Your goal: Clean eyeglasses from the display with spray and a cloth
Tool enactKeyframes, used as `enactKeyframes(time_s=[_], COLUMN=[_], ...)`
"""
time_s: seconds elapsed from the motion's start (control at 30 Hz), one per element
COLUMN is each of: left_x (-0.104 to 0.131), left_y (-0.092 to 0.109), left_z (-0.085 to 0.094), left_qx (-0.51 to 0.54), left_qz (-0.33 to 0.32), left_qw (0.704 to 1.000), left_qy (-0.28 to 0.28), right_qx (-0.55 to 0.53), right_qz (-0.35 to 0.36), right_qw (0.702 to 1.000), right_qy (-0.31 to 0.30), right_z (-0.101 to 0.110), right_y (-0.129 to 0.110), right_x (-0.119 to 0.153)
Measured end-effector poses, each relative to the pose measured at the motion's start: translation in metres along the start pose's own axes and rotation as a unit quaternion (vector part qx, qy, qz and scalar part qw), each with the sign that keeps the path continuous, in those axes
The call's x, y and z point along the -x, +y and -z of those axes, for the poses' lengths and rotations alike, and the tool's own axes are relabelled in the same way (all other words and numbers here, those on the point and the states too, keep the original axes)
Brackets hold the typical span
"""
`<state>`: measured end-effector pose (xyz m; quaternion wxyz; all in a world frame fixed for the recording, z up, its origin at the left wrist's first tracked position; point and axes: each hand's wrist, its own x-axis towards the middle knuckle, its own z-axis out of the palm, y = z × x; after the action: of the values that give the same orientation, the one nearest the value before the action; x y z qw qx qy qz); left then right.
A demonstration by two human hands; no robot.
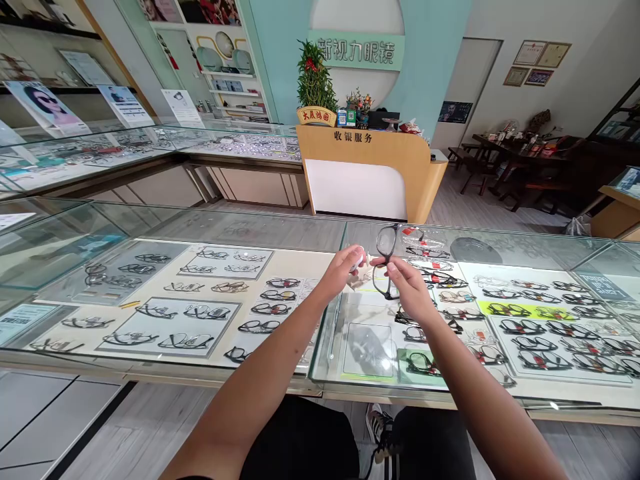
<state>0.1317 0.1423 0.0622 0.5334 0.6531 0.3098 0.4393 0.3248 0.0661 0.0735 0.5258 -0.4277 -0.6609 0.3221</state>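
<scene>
Above the glass display case [327, 353], my right hand [409, 288] pinches a pair of dark-framed glasses [387, 241] by the middle, with the lenses one above the other. My left hand [341, 272] is closed around a small white object [358, 259], only partly visible between the fingers. The white object's tip points toward the glasses, a small gap apart. Under the glass top lie rows of eyeglass frames [271, 309] on both sides of my hands.
Beyond the case stands a wooden counter [367, 148] with a leafy plant [317, 80] on top. Another glass case [235, 143] runs along the left. A dark wooden table [515, 148] with stools is at the back right.
</scene>
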Motion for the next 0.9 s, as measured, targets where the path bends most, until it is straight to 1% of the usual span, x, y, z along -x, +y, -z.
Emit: enactKeyframes(time_s=[0.1, 0.17, 0.23, 0.37, 0.47, 0.53, 0.57, 0.63, 0.7, 0.77, 0.8, 0.87, 0.9], left_x=[0.002, 0.003, 0.003, 0.003, 0.004, 0.003, 0.001, -0.004, -0.013, -0.023, -0.027, -0.034, -0.037], left_y=[-0.001, -0.003, -0.005, -0.008, -0.008, -0.008, -0.008, -0.011, -0.018, -0.028, -0.035, -0.050, -0.057], left_z=[-0.005, -0.011, -0.016, -0.020, -0.017, -0.012, -0.008, 0.002, 0.017, 0.035, 0.044, 0.061, 0.068], left_qx=[-0.029, -0.052, -0.072, -0.081, -0.058, -0.030, -0.016, 0.005, 0.004, -0.030, -0.053, -0.095, -0.113], left_qz=[-0.004, 0.000, 0.005, 0.004, 0.008, 0.011, 0.011, 0.009, 0.008, 0.022, 0.042, 0.081, 0.093], left_qw=[0.999, 0.996, 0.994, 0.994, 0.995, 0.997, 0.998, 1.000, 0.995, 0.976, 0.962, 0.934, 0.925], left_qy=[-0.040, -0.067, -0.081, -0.078, -0.081, -0.069, -0.052, 0.008, 0.102, 0.215, 0.265, 0.333, 0.350], right_qx=[-0.016, -0.019, -0.017, -0.007, 0.000, 0.006, 0.009, 0.013, 0.013, 0.015, 0.018, 0.023, 0.023], right_qz=[-0.012, -0.013, -0.011, -0.009, -0.005, -0.004, -0.005, -0.009, -0.010, -0.009, -0.009, -0.009, -0.008], right_qw=[0.998, 0.998, 0.998, 0.998, 0.998, 0.998, 0.997, 0.997, 0.997, 0.997, 0.996, 0.996, 0.995], right_qy=[0.051, 0.064, 0.064, 0.059, 0.064, 0.069, 0.070, 0.073, 0.076, 0.082, 0.085, 0.091, 0.092], right_z=[0.004, 0.006, 0.007, 0.007, 0.007, 0.007, 0.008, 0.009, 0.010, 0.012, 0.013, 0.016, 0.017], right_y=[0.001, 0.002, 0.003, 0.005, 0.006, 0.005, 0.005, 0.004, 0.003, 0.003, 0.003, 0.004, 0.005], right_x=[-0.003, -0.005, -0.005, -0.005, -0.005, -0.005, -0.005, -0.005, -0.006, -0.007, -0.007, -0.007, -0.008])
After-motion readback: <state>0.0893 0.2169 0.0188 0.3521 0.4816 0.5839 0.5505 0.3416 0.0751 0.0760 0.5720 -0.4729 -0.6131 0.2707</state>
